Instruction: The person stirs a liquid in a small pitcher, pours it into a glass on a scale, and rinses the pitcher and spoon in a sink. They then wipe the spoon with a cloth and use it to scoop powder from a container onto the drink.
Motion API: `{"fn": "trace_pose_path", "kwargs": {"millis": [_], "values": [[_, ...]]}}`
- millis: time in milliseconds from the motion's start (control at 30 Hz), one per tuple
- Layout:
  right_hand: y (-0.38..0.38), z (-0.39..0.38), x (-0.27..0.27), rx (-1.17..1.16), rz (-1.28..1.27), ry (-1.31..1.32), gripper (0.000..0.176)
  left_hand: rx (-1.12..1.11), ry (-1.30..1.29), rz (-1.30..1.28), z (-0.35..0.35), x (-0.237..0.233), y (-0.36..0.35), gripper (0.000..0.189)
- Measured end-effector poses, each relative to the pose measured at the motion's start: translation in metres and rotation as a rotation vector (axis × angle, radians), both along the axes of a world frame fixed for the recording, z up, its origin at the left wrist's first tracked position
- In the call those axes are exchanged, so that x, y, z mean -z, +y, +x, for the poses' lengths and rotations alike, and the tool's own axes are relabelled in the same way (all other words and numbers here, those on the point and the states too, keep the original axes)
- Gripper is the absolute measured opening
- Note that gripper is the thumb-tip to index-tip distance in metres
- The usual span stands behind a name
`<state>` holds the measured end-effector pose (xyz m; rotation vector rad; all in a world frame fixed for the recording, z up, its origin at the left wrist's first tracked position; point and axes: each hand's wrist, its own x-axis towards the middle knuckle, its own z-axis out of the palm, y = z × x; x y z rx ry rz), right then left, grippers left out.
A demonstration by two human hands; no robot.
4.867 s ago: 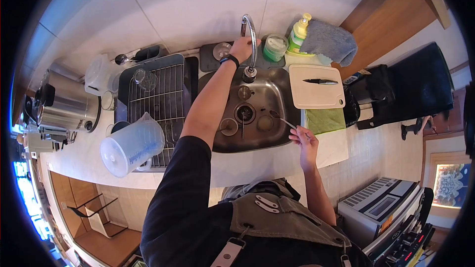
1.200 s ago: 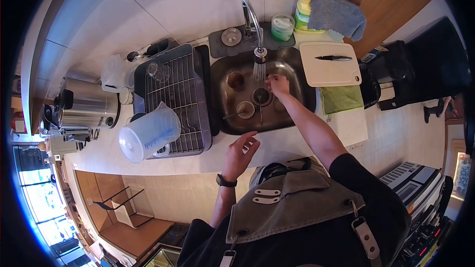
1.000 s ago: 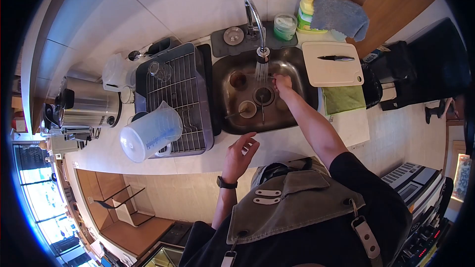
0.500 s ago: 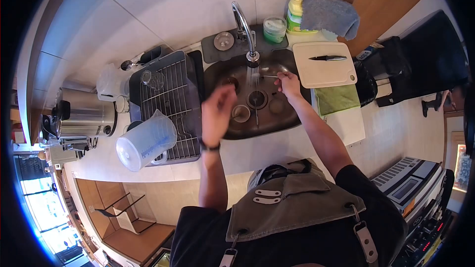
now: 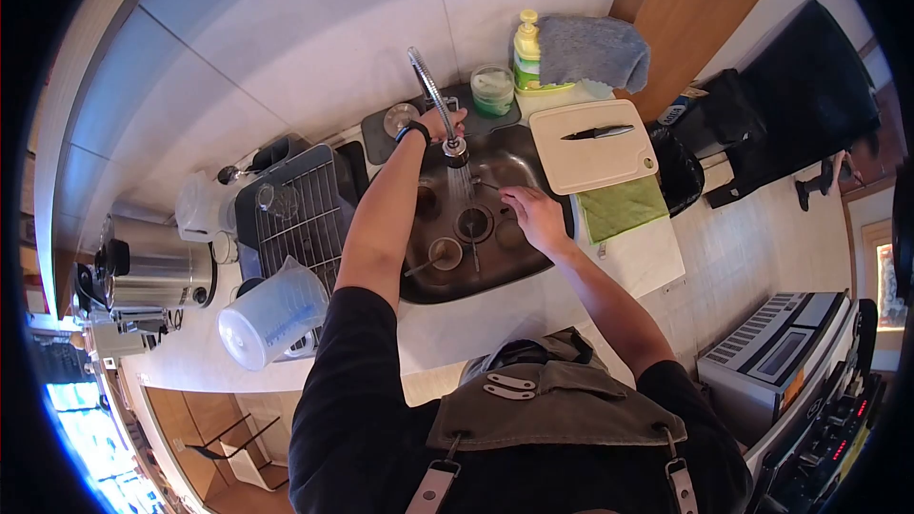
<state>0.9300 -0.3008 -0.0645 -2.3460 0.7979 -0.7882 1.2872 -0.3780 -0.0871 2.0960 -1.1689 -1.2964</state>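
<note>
- Over the sink (image 5: 505, 147), I'm watching the right hand (image 5: 535, 216) pinching a thin utensil (image 5: 487, 187) by its near end, fingertips nearly together, no gap showing.
- The utensil is pointing left inside the basin, beside the water (image 5: 461, 187) running from the faucet (image 5: 427, 82); I'm not making out its far tip.
- The left hand (image 5: 441, 123) is resting at the faucet's base, behind the hose; with that covering part of it, I can't tell how far the fingers are bending or whether they're gripping anything.
- Handling, my judgement: the utensil is looking light and stiff, probably metal, likely slippery when wet; I'm favouring a firm pinch at the handle's outer end.
- Left of the drain (image 5: 473, 223), a cup (image 5: 445, 253) is sitting in the sink; possibly fragile, so I'm preferring its rim.
- To the right, a knife (image 5: 598, 132) is lying on the cutting board (image 5: 564, 168).
</note>
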Motion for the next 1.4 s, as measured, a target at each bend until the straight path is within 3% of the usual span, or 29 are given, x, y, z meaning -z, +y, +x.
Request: {"fn": "trace_pose_path", "kwargs": {"millis": [67, 133, 267, 367, 467, 567, 667, 733, 900, 967, 1000, 1033, 1067, 1100, 1133, 1167, 1200, 1233, 1300, 1400], "values": [[-0.003, -0.014, -0.022, 0.041, 0.081, 0.010, 0.017, -0.118, 0.120, 0.056, -0.005, 0.002, -0.007, 0.070], [-0.006, -0.028, -0.041, 0.090, 0.252, 0.060, 0.020, -0.181, 0.212, -0.037, 0.000, -0.015, -0.004, 0.071], [-0.022, -0.045, -0.051, 0.120, 0.589, -0.320, 0.032, -0.330, 0.599, -0.229, 0.006, -0.034, -0.011, 0.069], [-0.029, -0.052, -0.081, 0.157, 0.762, -0.452, 0.030, -0.351, 0.488, -0.365, -0.003, -0.020, -0.004, 0.060], [-0.040, -0.060, -0.111, 0.109, 0.820, -0.528, 0.028, -0.420, 0.250, -0.391, -0.017, -0.047, 0.023, 0.047], [-0.060, -0.060, -0.145, 0.036, 0.806, -0.565, 0.029, -0.639, 0.254, -0.569, -0.020, -0.062, 0.059, 0.043], [-0.081, -0.056, -0.180, -0.112, 0.822, -0.609, 0.028, -1.066, 0.363, -0.850, -0.045, -0.089, 0.108, 0.029], [-0.092, -0.051, -0.206, -0.204, 0.823, -0.614, 0.028, -1.196, 0.349, -1.014, -0.080, -0.115, 0.152, 0.027], [-0.098, -0.036, -0.237, -0.389, 0.817, -0.709, 0.024, -1.072, 0.116, -1.235, -0.222, -0.171, 0.280, 0.031], [-0.122, -0.027, -0.191, -0.660, 0.962, -0.746, 0.023, -1.018, 0.080, -1.284, -0.289, -0.150, 0.334, 0.024], [-0.118, -0.014, -0.156, -0.578, 1.153, -0.764, 0.024, -1.026, -0.059, -1.348, -0.323, -0.136, 0.351, 0.028], [-0.113, -0.002, -0.110, -0.482, 1.341, -0.747, 0.025, -1.158, -0.062, -1.141, -0.364, -0.135, 0.373, 0.031], [-0.118, 0.003, -0.052, -0.515, 0.850, -0.184, 0.026, -1.181, -0.151, -1.088, -0.400, -0.131, 0.389, 0.029], [-0.125, 0.005, -0.005, -0.679, -0.134, -0.001, 0.031, -1.244, -0.218, -1.013, -0.439, -0.121, 0.403, 0.030], [-0.119, -0.002, 0.009, -0.618, 0.070, 0.069, 0.036, -1.306, -0.282, -0.933, -0.476, -0.106, 0.415, 0.031], [-0.110, 0.000, -0.012, -0.546, 0.505, 0.122, 0.037, -1.372, -0.341, -0.847, -0.510, -0.092, 0.426, 0.032], [-0.111, 0.006, -0.032, -0.620, 0.450, 0.083, 0.041, -1.502, -0.322, -0.745, -0.549, -0.078, 0.434, 0.032], [-0.159, 0.042, -0.012, -0.704, 0.315, 0.153, 0.049, -1.624, -0.291, -0.647, -0.584, -0.063, 0.438, 0.033], [-0.178, 0.075, -0.076, -1.007, 0.217, 0.011, 0.058, -1.883, -0.279, -0.456, -0.662, -0.034, 0.447, 0.036], [-0.135, 0.108, -0.147, -0.790, 0.300, -0.404, 0.048, -2.291, -0.313, -0.179, -0.768, 0.021, 0.435, 0.048]]}}
